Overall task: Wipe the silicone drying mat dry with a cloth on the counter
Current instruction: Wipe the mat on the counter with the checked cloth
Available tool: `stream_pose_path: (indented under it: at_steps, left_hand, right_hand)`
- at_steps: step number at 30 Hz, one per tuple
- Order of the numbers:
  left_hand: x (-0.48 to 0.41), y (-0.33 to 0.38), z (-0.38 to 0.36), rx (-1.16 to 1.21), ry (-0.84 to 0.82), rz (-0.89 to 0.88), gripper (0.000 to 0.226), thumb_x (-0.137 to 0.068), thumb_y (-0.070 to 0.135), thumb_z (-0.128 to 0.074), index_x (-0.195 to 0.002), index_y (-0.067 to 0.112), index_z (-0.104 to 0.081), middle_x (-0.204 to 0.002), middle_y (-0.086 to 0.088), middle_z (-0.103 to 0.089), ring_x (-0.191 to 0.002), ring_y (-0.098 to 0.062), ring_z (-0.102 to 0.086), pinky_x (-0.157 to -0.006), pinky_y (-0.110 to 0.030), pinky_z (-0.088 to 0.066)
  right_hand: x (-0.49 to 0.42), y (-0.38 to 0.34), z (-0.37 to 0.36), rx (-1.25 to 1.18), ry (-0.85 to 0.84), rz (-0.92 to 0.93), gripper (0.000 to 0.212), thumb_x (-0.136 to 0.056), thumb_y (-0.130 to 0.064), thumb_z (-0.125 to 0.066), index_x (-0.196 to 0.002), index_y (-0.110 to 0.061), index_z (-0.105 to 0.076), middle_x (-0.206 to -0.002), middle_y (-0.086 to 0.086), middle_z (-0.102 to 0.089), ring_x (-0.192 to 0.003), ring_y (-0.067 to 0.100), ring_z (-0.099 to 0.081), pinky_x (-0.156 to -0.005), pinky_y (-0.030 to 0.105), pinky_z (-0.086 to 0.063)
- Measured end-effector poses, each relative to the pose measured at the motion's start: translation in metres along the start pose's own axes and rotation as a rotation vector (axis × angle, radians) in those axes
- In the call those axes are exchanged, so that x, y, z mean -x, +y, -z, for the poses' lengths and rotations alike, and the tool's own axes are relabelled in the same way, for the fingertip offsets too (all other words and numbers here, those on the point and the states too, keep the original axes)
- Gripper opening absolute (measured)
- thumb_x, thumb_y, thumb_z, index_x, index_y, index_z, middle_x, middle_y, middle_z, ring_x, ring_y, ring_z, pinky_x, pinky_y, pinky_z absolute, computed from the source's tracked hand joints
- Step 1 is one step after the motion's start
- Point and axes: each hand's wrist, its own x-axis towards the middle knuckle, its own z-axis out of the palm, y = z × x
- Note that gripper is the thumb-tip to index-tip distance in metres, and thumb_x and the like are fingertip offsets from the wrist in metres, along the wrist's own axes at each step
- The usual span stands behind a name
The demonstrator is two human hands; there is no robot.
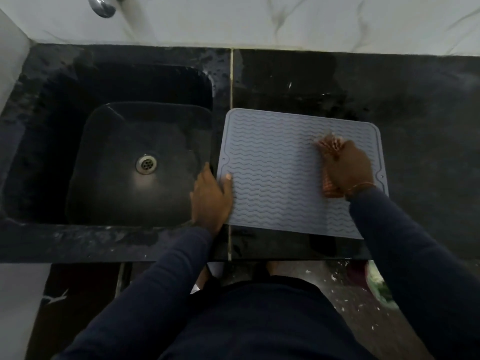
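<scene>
A grey silicone drying mat [280, 162] with wavy ridges lies flat on the black counter [415, 105], just right of the sink. My right hand [349, 167] grips a bunched orange-brown cloth [329, 146] and presses it on the mat's right half; cloth shows beyond the fingers and below the wrist. At the mat's left edge my left hand [211, 197] holds the mat, thumb on top of it, fingers over the edge beside the sink.
A black sink [65, 152] with a metal drain [146, 164] fills the left. A chrome tap [102, 5] hangs at the top left against the white marble wall. The counter's front edge runs just below the mat; the floor below is littered.
</scene>
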Motion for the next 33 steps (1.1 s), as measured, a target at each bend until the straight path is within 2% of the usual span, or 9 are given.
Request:
stream_pose_path:
  at_steps: [3,7,13,16,18,21,24,28,33]
  left_hand:
    - [-0.002,0.000,-0.002,-0.014,-0.008,-0.019,0.062,-0.098,0.043,-0.041,-0.146,0.004,-0.030,-0.144,-0.018,-0.043,-0.131,-0.033,-0.042,-0.106,-0.048,-0.033]
    - [-0.004,0.002,-0.004,-0.031,0.001,-0.028,0.060,-0.098,0.039,-0.041,-0.145,0.003,-0.031,-0.143,-0.020,-0.044,-0.130,-0.033,-0.044,-0.106,-0.040,-0.035]
    - [-0.002,0.001,-0.004,-0.083,0.046,0.010,0.063,-0.098,0.042,-0.043,-0.145,0.003,-0.032,-0.144,-0.018,-0.045,-0.129,-0.032,-0.044,-0.106,-0.040,-0.035]
    - [-0.003,0.001,-0.005,-0.120,0.048,0.012,0.061,-0.098,0.044,-0.041,-0.140,0.000,-0.040,-0.134,-0.021,-0.053,-0.121,-0.036,-0.048,-0.101,-0.042,-0.038]
    - [-0.006,0.000,-0.005,-0.123,0.029,0.012,0.061,-0.099,0.043,-0.041,-0.139,-0.002,-0.041,-0.132,-0.023,-0.054,-0.120,-0.038,-0.049,-0.101,-0.042,-0.039]
    - [-0.007,0.000,-0.004,-0.092,0.012,0.016,0.058,-0.099,0.039,-0.041,-0.138,-0.004,-0.042,-0.133,-0.023,-0.054,-0.122,-0.038,-0.048,-0.104,-0.043,-0.039]
    - [-0.010,-0.004,-0.004,-0.047,0.012,0.019,0.060,-0.096,0.044,-0.035,-0.130,-0.003,-0.048,-0.130,-0.022,-0.056,-0.120,-0.038,-0.050,-0.102,-0.046,-0.040]
    - [-0.008,-0.009,-0.005,-0.083,0.007,0.000,0.057,-0.096,0.044,-0.028,-0.127,0.001,-0.050,-0.130,-0.020,-0.055,-0.120,-0.036,-0.048,-0.102,-0.045,-0.039]
    - [-0.009,-0.014,0.001,-0.203,-0.008,-0.011,0.053,-0.098,0.047,-0.033,-0.128,0.007,-0.048,-0.141,-0.022,-0.043,-0.128,-0.038,-0.040,-0.100,-0.051,-0.036]
  right_hand:
    - [0.021,-0.030,-0.031,-0.022,-0.048,0.216,0.039,-0.104,-0.032,-0.041,-0.135,-0.010,-0.051,-0.136,0.013,-0.054,-0.124,0.030,-0.051,-0.103,0.036,-0.036]
    - [0.049,-0.102,-0.088,-0.099,-0.114,0.366,0.029,-0.099,-0.016,-0.045,-0.126,-0.011,-0.056,-0.119,0.008,-0.064,-0.109,0.026,-0.061,-0.093,0.033,-0.045]
    - [0.027,-0.103,-0.077,-0.260,-0.349,0.384,0.022,-0.098,-0.034,-0.052,-0.105,-0.015,-0.059,-0.089,0.000,-0.065,-0.082,0.019,-0.065,-0.070,0.034,-0.055]
    - [-0.004,-0.047,-0.024,-0.159,-0.237,0.341,0.033,-0.097,-0.046,-0.051,-0.097,-0.017,-0.065,-0.078,-0.006,-0.061,-0.068,0.008,-0.060,-0.060,0.021,-0.045]
    - [-0.020,-0.002,0.013,0.040,-0.146,0.239,0.047,-0.094,-0.057,-0.048,-0.103,-0.016,-0.068,-0.087,0.003,-0.064,-0.083,0.022,-0.064,-0.070,0.026,-0.042]
    - [-0.015,0.031,0.028,0.182,-0.126,0.048,0.079,-0.087,-0.079,-0.034,-0.124,-0.015,-0.062,-0.120,0.015,-0.065,-0.110,0.035,-0.059,-0.091,0.038,-0.041]
    - [0.013,-0.010,-0.017,0.186,-0.096,0.204,0.053,-0.103,-0.050,-0.026,-0.139,-0.018,-0.049,-0.138,0.010,-0.054,-0.123,0.031,-0.053,-0.102,0.038,-0.038]
    - [0.071,-0.097,-0.094,0.142,-0.134,0.457,0.039,-0.104,-0.025,-0.033,-0.140,-0.024,-0.048,-0.137,0.002,-0.056,-0.120,0.024,-0.057,-0.093,0.033,-0.044]
    - [0.077,-0.090,-0.081,-0.014,-0.237,0.438,0.046,-0.099,-0.051,-0.042,-0.120,-0.016,-0.064,-0.107,0.004,-0.069,-0.098,0.025,-0.064,-0.077,0.028,-0.042]
